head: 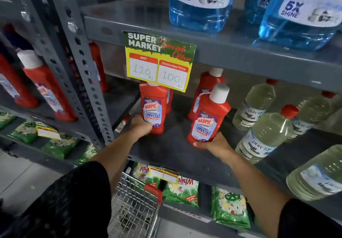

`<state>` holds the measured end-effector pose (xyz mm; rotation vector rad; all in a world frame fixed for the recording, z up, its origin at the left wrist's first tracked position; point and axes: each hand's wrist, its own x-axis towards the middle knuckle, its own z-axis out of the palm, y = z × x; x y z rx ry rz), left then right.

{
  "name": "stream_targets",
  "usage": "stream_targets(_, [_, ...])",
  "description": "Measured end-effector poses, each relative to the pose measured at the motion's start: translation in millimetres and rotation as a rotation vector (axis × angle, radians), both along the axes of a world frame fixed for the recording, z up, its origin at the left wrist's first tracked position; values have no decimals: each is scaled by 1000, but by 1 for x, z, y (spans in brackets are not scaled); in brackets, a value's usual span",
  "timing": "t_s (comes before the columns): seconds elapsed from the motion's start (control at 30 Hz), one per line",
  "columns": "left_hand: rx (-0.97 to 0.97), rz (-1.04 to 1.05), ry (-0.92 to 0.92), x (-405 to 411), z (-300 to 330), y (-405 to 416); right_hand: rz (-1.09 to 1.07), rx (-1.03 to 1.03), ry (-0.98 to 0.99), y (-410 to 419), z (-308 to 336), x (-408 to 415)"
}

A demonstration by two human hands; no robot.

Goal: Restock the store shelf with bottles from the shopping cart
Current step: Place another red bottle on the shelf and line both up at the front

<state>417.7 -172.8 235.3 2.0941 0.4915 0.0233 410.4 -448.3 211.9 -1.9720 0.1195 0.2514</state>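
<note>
Grey shelf (177, 156) takes two red cleaner bottles: left hand (139, 125) grips one (153, 108) upright under the price tag (159, 62); right hand (212, 143) grips another (207, 119), tilted, labels outward.

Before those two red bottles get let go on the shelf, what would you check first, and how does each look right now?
1. Left hand grips the left red bottle: ok.
2. Right hand grips the right red bottle: ok.
3. Left bottle upright: ok.
4. Right bottle upright: not ok, it tilts.
5. Bare shelf between them: ok.
6. Bases fully resting on the shelf: cannot tell.
</note>
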Motion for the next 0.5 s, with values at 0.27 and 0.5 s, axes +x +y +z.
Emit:
stream_targets(0.27, [-56, -1, 50, -31, -15, 2, 88, 22, 45, 7, -4, -31])
stream_targets(0.5, [-222, -20, -4, -63, -23, 7, 79, -14, 30, 17, -9, -60])
